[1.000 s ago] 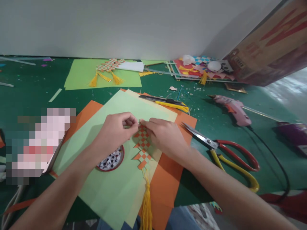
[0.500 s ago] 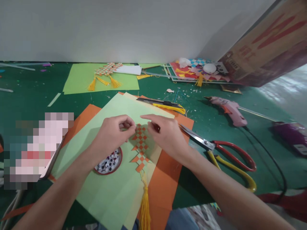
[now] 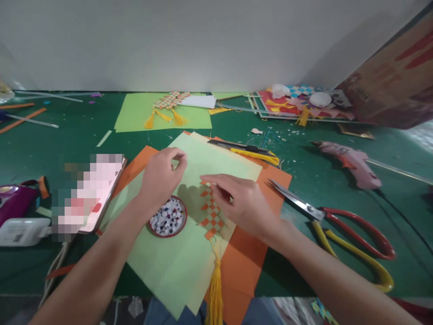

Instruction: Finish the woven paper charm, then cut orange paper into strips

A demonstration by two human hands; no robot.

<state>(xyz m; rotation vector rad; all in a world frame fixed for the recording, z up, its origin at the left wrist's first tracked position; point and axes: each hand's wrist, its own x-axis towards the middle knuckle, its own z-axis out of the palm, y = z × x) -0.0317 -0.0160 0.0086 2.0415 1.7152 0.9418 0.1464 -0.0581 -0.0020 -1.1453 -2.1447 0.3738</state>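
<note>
Head view looks down on a green bench point(image 3: 297, 155) whose far edge meets a pale wall point(image 3: 169, 45) and whose near edge stops short of the person's lap. At the far right leans a printed brown carton point(image 3: 392, 85). Orange sheets point(image 3: 250, 243) lie beneath a light green sheet point(image 3: 162, 266), set at a slant, one corner reaching past the near edge. Room for the hands is bounded by a partly pixelated flat device point(image 3: 98, 194) on the left, scissors point(image 3: 313, 211) and a glue gun point(image 3: 355, 164) on the right, and a cutter point(image 3: 243, 148) beyond. On the paper, mostly to the left of the right hand point(image 3: 241, 203), lies a checkered woven strip point(image 3: 213, 216); its long axis runs away from the person, its yellow tassel point(image 3: 215, 289) pointing back toward the lap. The right fingers bend over its far end, index outstretched; contact or grip cannot be told. The left hand point(image 3: 164, 174) has curled fingers, contents unclear, just beyond a red-rimmed dish point(image 3: 186, 215) of small googly eyes point(image 3: 167, 219).
</note>
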